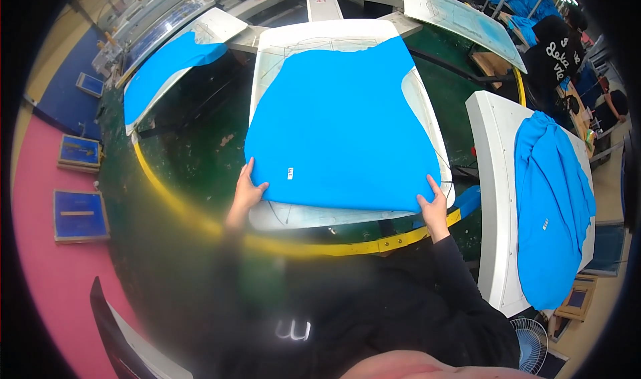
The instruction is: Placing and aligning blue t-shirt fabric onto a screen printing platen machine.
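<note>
A smooth blue fabric piece (pixel 340 125) lies spread over a white printing board (pixel 270 215) in front of me, with a small white label near its lower left. My left hand (pixel 247 191) is at the fabric's near left corner, thumb on top and the other fingers along the side edge. At the near right corner, my right hand (pixel 434 209) grips the cloth the same way, thumb over its edge. The undersides of both hands' grips are hidden. Pencil-like outline marks show on the board beyond the fabric's far edge.
A yellow curved rail (pixel 320 247) runs between me and the board. To the right, a white table (pixel 494 199) bears a heap of blue fabric (pixel 554 212). More boards stand left (pixel 224 25) and right (pixel 461 22). Blue framed screens (pixel 80 215) lie at left; a person (pixel 551 58) stands far right.
</note>
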Action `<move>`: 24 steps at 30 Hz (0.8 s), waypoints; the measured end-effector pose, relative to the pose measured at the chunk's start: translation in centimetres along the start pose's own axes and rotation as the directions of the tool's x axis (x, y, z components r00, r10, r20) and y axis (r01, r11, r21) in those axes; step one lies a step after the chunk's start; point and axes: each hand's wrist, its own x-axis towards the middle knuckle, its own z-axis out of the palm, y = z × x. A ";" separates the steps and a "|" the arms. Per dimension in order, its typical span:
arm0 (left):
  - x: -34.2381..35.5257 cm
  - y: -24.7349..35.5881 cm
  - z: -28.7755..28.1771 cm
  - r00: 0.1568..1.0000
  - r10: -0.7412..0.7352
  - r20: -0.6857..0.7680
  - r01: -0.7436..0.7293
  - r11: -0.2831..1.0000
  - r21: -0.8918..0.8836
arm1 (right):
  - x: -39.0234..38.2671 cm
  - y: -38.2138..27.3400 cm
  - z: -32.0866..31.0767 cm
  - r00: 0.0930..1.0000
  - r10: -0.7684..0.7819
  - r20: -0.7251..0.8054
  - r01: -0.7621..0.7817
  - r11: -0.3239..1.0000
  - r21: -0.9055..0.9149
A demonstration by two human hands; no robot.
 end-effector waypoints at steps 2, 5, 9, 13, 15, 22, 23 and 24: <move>-0.2 0.2 0.0 1.000 -0.006 -0.010 0.006 0.999 0.033 | 0.1 0.3 0.0 1.000 0.013 0.004 -0.013 0.997 -0.076; -0.3 0.5 0.0 1.000 -0.003 -0.020 0.005 0.997 0.073 | 0.1 0.6 0.1 1.000 -0.015 0.008 0.015 0.993 -0.114; -0.6 0.3 0.8 0.997 0.018 -0.074 -0.008 0.991 0.132 | 0.0 0.7 0.4 0.991 -0.131 -0.023 0.123 0.973 -0.197; -1.9 0.0 2.3 0.980 -0.038 -0.195 -0.020 0.958 -0.286 | -0.5 1.3 0.6 0.987 -0.157 -0.035 0.142 0.955 -0.260; -2.9 0.1 2.7 0.988 -0.101 -0.117 0.061 0.951 -0.302 | -0.9 1.7 0.9 0.987 -0.161 -0.006 0.157 0.970 -0.187; -5.4 3.0 1.2 0.999 0.028 -0.022 -0.034 0.931 -0.364 | -2.5 1.5 2.5 0.967 -0.246 -0.068 0.237 0.965 -0.114; -5.6 3.2 0.8 0.994 -0.040 0.101 0.089 0.829 -0.552 | -2.4 1.3 2.4 0.971 -0.236 -0.039 0.232 0.969 -0.081; -5.7 3.3 0.2 0.993 -0.106 0.061 0.122 0.857 -0.501 | -2.5 1.1 2.2 0.967 -0.246 -0.067 0.246 0.969 -0.005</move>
